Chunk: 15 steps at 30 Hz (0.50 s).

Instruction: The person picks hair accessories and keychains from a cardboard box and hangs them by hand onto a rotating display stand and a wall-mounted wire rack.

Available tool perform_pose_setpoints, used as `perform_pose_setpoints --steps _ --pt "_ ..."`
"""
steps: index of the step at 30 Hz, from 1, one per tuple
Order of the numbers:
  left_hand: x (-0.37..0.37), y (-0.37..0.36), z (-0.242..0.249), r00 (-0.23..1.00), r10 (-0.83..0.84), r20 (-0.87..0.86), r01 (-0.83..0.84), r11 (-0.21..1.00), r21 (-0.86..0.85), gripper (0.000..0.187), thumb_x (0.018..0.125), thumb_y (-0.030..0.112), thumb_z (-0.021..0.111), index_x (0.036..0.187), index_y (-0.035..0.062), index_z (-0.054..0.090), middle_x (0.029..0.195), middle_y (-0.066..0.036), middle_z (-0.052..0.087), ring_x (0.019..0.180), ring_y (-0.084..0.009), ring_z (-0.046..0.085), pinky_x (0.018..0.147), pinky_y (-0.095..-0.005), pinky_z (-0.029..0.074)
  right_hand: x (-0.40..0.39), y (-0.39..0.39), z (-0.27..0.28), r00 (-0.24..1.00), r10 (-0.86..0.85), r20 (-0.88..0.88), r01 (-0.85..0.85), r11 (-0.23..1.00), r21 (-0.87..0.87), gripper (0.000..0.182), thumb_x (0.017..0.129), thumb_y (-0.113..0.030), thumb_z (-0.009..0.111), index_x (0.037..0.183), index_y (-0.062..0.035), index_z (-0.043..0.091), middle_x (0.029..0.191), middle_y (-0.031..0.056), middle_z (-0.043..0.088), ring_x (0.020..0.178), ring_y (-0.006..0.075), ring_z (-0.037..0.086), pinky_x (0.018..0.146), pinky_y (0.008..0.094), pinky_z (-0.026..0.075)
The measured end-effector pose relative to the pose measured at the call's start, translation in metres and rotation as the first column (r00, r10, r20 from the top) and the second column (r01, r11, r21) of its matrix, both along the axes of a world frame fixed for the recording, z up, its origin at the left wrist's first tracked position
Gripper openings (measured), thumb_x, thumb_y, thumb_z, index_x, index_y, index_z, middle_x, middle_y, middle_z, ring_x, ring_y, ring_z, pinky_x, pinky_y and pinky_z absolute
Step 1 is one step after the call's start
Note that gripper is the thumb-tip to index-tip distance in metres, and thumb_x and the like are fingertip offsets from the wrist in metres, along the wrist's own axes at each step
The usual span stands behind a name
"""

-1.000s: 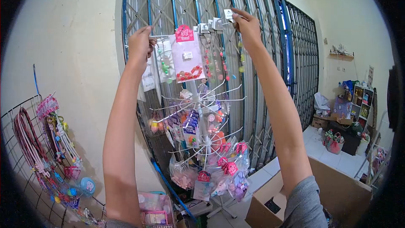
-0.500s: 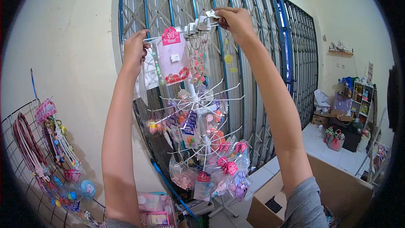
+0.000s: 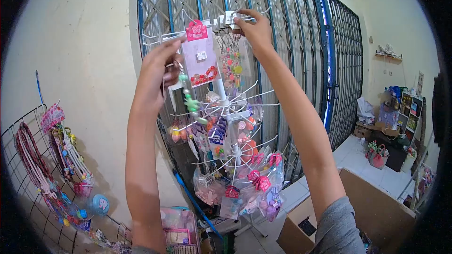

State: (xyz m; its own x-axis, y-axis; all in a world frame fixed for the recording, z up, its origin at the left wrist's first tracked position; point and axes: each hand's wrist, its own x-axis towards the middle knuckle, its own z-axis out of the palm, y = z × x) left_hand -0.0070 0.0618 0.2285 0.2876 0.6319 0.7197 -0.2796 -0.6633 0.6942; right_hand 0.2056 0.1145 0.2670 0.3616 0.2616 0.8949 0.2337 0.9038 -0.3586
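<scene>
White wire rack (image 3: pixel 226 113) dead centre, pegs loaded w/ packets. My left hand (image 3: pixel 157 73) pinches clear packet w/ green beads (image 3: pixel 190 101), dangling loose below fingers beside top peg. Pink-header packet (image 3: pixel 201 51) next. My right hand (image 3: pixel 254 28) clamps row of small white cards (image 3: pixel 225 20) on top peg. Risk, imo: beads snag on pegs, rack tips, cards slide off.

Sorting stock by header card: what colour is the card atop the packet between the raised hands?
Pink header card, clearest in the head view.
</scene>
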Motion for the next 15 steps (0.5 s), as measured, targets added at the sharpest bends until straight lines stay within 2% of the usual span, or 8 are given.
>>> perform_pose_setpoints --steps 2,3,4,6,8,10,13,15 --pt "0.002 -0.004 -0.005 0.999 0.018 -0.037 -0.018 1.0 0.019 0.025 0.078 0.022 0.045 0.097 0.0058 0.049 0.051 0.007 0.035 0.036 0.0008 0.024 0.032 -0.0143 0.017 0.005 -0.008 -0.002 0.921 -0.385 0.067 0.384 0.923 0.025 0.024 0.067 -0.013 0.058 0.089 -0.0035 0.056 0.069 0.0112 0.058 0.055 0.0171 0.056 0.051 0.0246 0.043" --pt "0.003 -0.007 -0.007 0.991 0.054 -0.119 -0.051 0.998 0.025 0.025 0.078 0.022 0.045 0.096 0.006 0.05 0.05 0.006 0.036 0.036 0.0008 0.025 0.032 -0.0142 0.017 0.008 -0.017 -0.008 0.722 -0.691 0.007 0.67 0.703 0.24 0.028 0.069 -0.021 0.058 0.092 -0.0055 0.055 0.073 0.0105 0.057 0.061 0.0175 0.055 0.054 0.0256 0.041" --pt "0.005 -0.01 -0.01 0.976 0.091 -0.2 -0.086 0.996 0.032 0.024 0.078 0.022 0.045 0.096 0.0062 0.051 0.05 0.006 0.036 0.036 0.0007 0.026 0.033 -0.0141 0.017 0.002 -0.032 -0.016 0.728 -0.685 0.009 0.664 0.709 0.237 0.028 0.069 -0.021 0.058 0.092 -0.0055 0.055 0.073 0.0105 0.057 0.061 0.0175 0.055 0.054 0.0256 0.041" --pt "0.009 -0.016 -0.012 0.955 0.117 -0.273 -0.105 0.993 0.058 0.023 0.079 0.021 0.045 0.094 0.0064 0.052 0.051 0.006 0.038 0.037 0.0004 0.028 0.034 -0.0143 0.019 -0.012 -0.069 -0.037 0.967 -0.233 0.103 0.206 0.954 0.219 0.041 0.069 -0.026 0.058 0.102 -0.0045 0.047 0.074 0.0099 0.055 0.068 0.0159 0.053 0.056 0.025 0.04" --pt "0.017 -0.024 -0.014 0.892 0.094 -0.442 -0.065 0.995 0.081 0.024 0.079 0.023 0.044 0.095 0.0065 0.052 0.051 0.005 0.039 0.039 -0.0003 0.029 0.035 -0.015 0.02 -0.027 -0.085 -0.063 0.96 0.108 0.259 -0.056 0.978 -0.2 0.054 0.07 -0.03 0.058 0.11 -0.0011 0.036 0.077 0.0102 0.054 0.073 0.0146 0.053 0.059 0.0248 0.04" --pt "0.028 -0.023 -0.02 0.887 0.122 -0.445 -0.086 0.991 0.1 0.026 0.081 0.026 0.041 0.093 0.0052 0.051 0.051 0.004 0.039 0.041 -0.0016 0.031 0.037 -0.0166 0.022 -0.041 -0.099 -0.086 0.789 0.605 0.111 -0.468 0.708 -0.529 0.062 0.069 -0.029 0.06 0.112 0.0029 0.029 0.081 0.011 0.053 0.072 0.0149 0.053 0.059 0.0248 0.042" --pt "0.044 -0.013 -0.031 0.859 0.348 -0.375 -0.104 0.837 0.538 0.03 0.084 0.03 0.033 0.085 0.0028 0.047 0.048 0.0 0.039 0.041 -0.005 0.034 0.037 -0.0195 0.028 -0.042 -0.111 -0.101 0.572 0.818 -0.059 -0.651 0.409 -0.639 0.064 0.065 -0.028 0.065 0.109 0.0037 0.031 0.082 0.0098 0.052 0.072 0.0138 0.053 0.058 0.0241 0.043" --pt "0.052 -0.019 -0.039 0.866 0.339 -0.369 -0.132 0.864 0.485 0.031 0.084 0.029 0.032 0.088 0.0024 0.046 0.047 0.0 0.039 0.041 -0.0055 0.036 0.038 -0.0201 0.029 -0.033 -0.108 -0.111 0.553 0.829 -0.079 -0.663 0.381 -0.644 0.06 0.065 -0.027 0.065 0.107 0.0031 0.033 0.079 0.0075 0.051 0.067 0.0114 0.052 0.054 0.0225 0.042"
